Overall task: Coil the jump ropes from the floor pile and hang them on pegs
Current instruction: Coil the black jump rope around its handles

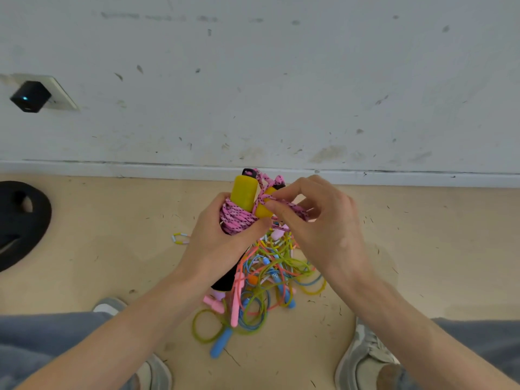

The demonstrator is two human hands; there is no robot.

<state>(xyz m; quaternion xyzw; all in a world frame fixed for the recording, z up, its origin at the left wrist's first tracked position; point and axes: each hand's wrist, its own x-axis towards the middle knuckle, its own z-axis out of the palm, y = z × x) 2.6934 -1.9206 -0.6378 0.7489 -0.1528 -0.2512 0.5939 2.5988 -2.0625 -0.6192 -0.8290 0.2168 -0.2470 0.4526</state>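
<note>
A pink braided jump rope (237,219) with black flecks is wound round its two yellow handles (244,194). My left hand (222,243) grips this bundle from the left, thumb pressed on the coils. My right hand (315,220) pinches a loose strand of the same pink rope beside the second handle. Both hands hover above the floor pile (267,280), a tangle of thin green, blue, orange and pink ropes with blue and pink handles. No pegs are in view.
A scuffed white wall and baseboard (168,167) run close behind the pile. A black weight plate (19,220) lies at the left on the tan floor. A black plug (29,96) sits in a wall outlet. My two shoes (363,358) flank the pile.
</note>
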